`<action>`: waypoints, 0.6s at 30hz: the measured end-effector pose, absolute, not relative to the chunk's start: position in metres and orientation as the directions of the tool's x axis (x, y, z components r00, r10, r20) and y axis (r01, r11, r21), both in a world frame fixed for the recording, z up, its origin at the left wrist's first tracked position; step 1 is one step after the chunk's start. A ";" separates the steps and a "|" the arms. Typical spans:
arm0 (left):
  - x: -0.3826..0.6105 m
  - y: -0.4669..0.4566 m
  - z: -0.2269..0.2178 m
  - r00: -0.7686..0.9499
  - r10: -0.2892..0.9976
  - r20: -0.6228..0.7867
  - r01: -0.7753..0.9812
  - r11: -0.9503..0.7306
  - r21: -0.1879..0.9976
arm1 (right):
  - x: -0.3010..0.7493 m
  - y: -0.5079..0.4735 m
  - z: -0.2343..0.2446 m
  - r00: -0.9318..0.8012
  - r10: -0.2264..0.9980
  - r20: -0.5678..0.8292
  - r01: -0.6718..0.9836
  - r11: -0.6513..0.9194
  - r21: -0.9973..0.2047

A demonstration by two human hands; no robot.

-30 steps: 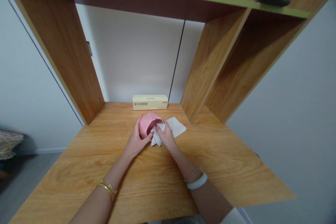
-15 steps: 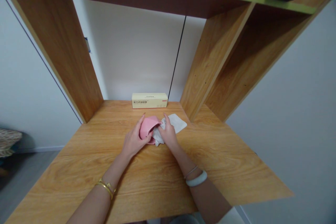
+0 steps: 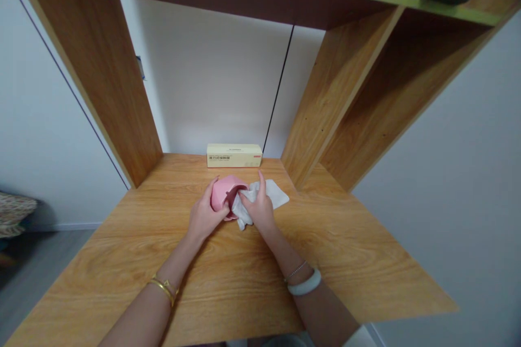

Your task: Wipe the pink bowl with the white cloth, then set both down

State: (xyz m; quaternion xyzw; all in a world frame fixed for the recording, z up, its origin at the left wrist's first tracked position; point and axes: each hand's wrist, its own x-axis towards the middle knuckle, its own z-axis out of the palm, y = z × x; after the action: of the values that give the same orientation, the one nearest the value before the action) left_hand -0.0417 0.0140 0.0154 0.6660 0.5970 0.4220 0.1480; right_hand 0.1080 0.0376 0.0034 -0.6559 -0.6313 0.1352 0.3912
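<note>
Because the pink bowl (image 3: pixel 221 188) appears thin-walled and smooth, light weight, fair stiffness and some slipperiness are to be expected; brittleness cannot be judged. It is best held around the outer wall, with the thumb at the rim. The bowl is tilted at the near side of the cream box (image 3: pixel 234 157), its mouth turned right; contact with the desk (image 3: pixel 325 260) cannot be confirmed. The outer wall is gripped by the left hand (image 3: pixel 205 216). At the mouth, a crumpled white cloth (image 3: pixel 241 210), presumably soft and best kept bunched, is held in the right hand (image 3: pixel 262 211), with one finger raised. A flat white sheet (image 3: pixel 277 193) is seen just right of that hand; whether it is joined to the cloth cannot be determined. Compared with half a second earlier, the bowl has been shifted left relative to the box.
</note>
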 end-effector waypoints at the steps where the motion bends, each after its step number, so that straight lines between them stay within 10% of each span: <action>1: -0.042 0.013 0.016 -0.068 0.915 0.397 0.678 -0.250 0.692 | 0.109 0.037 0.005 0.156 0.930 0.332 0.756 0.104 -0.646; 8: -0.039 0.010 0.015 0.068 0.914 0.401 0.748 -0.313 0.585 | 0.117 0.044 -0.006 0.050 0.947 0.318 0.712 0.190 -0.676; 18: -0.032 0.019 0.000 0.061 0.878 0.474 0.424 -0.453 0.784 | 0.107 0.054 -0.019 0.209 0.923 0.322 0.356 0.235 -0.904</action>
State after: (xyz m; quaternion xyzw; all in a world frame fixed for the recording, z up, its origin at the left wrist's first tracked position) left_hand -0.0320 0.0193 -0.0004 0.6917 0.4707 0.4979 0.2281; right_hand 0.1070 0.0539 -0.0195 -0.5599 -0.5713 0.2626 0.5395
